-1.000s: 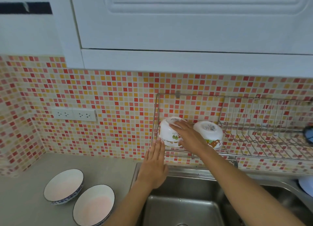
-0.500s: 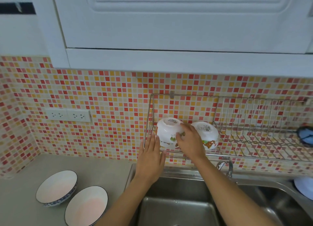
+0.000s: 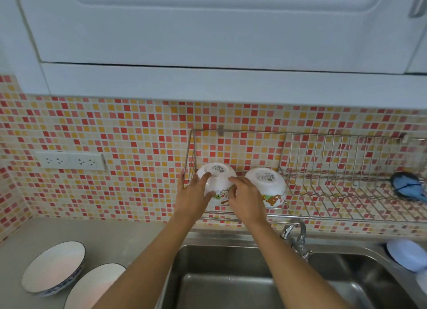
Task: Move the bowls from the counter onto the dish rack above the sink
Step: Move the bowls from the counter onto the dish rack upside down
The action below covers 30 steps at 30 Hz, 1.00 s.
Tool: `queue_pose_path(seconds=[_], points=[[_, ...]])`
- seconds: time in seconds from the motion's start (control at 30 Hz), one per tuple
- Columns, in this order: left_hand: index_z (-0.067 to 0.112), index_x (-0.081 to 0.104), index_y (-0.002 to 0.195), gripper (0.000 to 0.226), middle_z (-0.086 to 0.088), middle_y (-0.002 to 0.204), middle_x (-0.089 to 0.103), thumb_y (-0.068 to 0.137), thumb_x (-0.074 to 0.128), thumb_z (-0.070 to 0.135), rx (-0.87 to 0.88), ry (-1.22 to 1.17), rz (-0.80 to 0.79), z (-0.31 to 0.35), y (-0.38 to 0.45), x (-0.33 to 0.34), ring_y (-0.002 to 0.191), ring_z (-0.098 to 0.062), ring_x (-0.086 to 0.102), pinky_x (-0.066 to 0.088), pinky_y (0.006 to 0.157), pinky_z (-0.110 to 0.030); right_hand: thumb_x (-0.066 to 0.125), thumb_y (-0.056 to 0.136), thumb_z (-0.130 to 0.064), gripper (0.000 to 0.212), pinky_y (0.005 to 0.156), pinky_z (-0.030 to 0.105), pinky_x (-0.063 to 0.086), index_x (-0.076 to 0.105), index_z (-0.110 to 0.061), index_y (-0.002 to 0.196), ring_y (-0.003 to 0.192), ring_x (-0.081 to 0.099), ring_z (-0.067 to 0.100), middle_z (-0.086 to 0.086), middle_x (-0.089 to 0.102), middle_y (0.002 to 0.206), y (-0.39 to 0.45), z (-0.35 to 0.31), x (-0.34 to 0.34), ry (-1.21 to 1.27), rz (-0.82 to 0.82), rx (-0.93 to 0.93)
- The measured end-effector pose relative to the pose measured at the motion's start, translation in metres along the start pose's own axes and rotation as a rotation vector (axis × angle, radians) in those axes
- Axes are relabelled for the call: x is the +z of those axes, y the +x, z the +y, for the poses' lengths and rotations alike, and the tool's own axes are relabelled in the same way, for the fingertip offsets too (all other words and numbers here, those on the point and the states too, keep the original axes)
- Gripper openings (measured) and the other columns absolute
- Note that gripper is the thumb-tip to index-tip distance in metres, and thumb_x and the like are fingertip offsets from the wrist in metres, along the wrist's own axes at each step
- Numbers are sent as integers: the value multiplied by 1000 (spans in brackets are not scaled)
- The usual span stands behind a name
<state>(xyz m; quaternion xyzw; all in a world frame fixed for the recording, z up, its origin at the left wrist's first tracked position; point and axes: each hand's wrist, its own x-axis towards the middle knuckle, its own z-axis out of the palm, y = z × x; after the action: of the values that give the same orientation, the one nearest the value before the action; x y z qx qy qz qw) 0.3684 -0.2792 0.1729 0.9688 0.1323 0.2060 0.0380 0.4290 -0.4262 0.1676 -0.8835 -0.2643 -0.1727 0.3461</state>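
Note:
Two white cartoon-printed bowls sit upside down at the left end of the wire dish rack [image 3: 328, 177] on the tiled wall. My left hand [image 3: 193, 196] and my right hand [image 3: 246, 201] both clasp the left bowl [image 3: 218, 178], one on each side. The right bowl [image 3: 268, 183] rests free beside it. On the counter at lower left stand two wide white bowls with blue rims, one [image 3: 54, 267] behind the other [image 3: 97, 285], both upright.
A steel double sink [image 3: 231, 283] lies below the rack, with a tap [image 3: 297, 236] between the basins. A blue scrubber [image 3: 407, 187] lies at the rack's right end. A pale blue dish [image 3: 406, 254] sits at the sink's right. A wall cupboard [image 3: 208, 31] hangs overhead.
My left hand has risen from below the rack to grip the left bowl's side. My right hand has slid down onto the bowl's right side. The view has shifted slightly.

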Motion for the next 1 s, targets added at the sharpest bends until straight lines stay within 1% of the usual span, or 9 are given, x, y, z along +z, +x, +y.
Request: queue_pose_path(seconds=[0.13, 0.2, 0.3, 0.5, 0.6, 0.7, 0.83, 0.9, 1.0], points=[[36, 30, 137, 51, -1, 138, 52, 91, 44, 53, -15, 18, 27, 2, 1, 4, 117, -19, 59, -10, 116, -47, 57, 93, -18, 38, 95, 34, 51, 58, -21, 131, 108, 64, 18, 1, 62, 129, 0, 0, 0, 23, -15, 8], [34, 25, 141, 56, -3, 145, 45, 91, 40, 55, -21, 38, 37, 0, 1, 6, 125, -20, 53, -12, 115, -46, 57, 93, -18, 45, 94, 36, 52, 52, -23, 137, 111, 63, 19, 1, 59, 134, 0, -1, -1, 36, -11, 15], [29, 16, 147, 63, -3, 154, 28, 93, 34, 56, -9, 86, 32, -1, 1, 9, 138, -18, 36, -16, 112, -45, 54, 94, -19, 50, 94, 38, 52, 45, -24, 143, 114, 61, 21, 1, 55, 139, 1, -1, -1, 22, -48, 40], [27, 10, 149, 63, -2, 157, 22, 95, 26, 56, -10, 79, -14, -1, 1, 7, 138, -16, 35, -17, 114, -46, 52, 94, -19, 49, 91, 38, 55, 47, -22, 143, 106, 64, 21, 1, 60, 134, 2, -1, -1, 10, -108, 78], [26, 12, 149, 62, -2, 158, 18, 96, 26, 54, -39, -10, 5, 3, -4, 4, 145, -17, 19, -15, 113, -44, 54, 94, -19, 49, 89, 39, 56, 47, -24, 142, 104, 64, 22, 2, 61, 133, 3, -1, 0, 8, -104, 87], [28, 14, 149, 60, 1, 158, 15, 96, 30, 52, -101, -194, 115, 11, -28, 3, 147, -19, 8, -13, 113, -37, 55, 93, -18, 49, 88, 39, 54, 48, -23, 141, 108, 63, 24, 3, 60, 132, 0, -3, -3, 42, -73, 62], [30, 9, 149, 59, 5, 159, 6, 98, 33, 47, -125, -257, 115, 1, -79, 0, 146, -13, -2, -19, 109, -33, 61, 91, -18, 47, 99, 43, 46, 52, -22, 136, 120, 57, 26, 2, 56, 139, -1, -5, -11, 177, -61, 35], [32, 9, 149, 58, 6, 159, 4, 98, 32, 48, -172, -265, 91, -14, -105, -4, 146, -13, -4, -16, 111, -34, 63, 89, -17, 44, 100, 40, 45, 56, -21, 132, 120, 56, 26, 3, 56, 139, -3, -10, -15, 288, -29, 59], [33, 14, 147, 56, 8, 159, 8, 97, 32, 50, -280, -300, 63, -45, -144, -11, 147, -14, 0, -7, 118, -42, 60, 88, -9, 36, 89, 25, 43, 62, -14, 124, 116, 56, 27, 9, 58, 134, -22, -29, -11, 418, 58, 29]])
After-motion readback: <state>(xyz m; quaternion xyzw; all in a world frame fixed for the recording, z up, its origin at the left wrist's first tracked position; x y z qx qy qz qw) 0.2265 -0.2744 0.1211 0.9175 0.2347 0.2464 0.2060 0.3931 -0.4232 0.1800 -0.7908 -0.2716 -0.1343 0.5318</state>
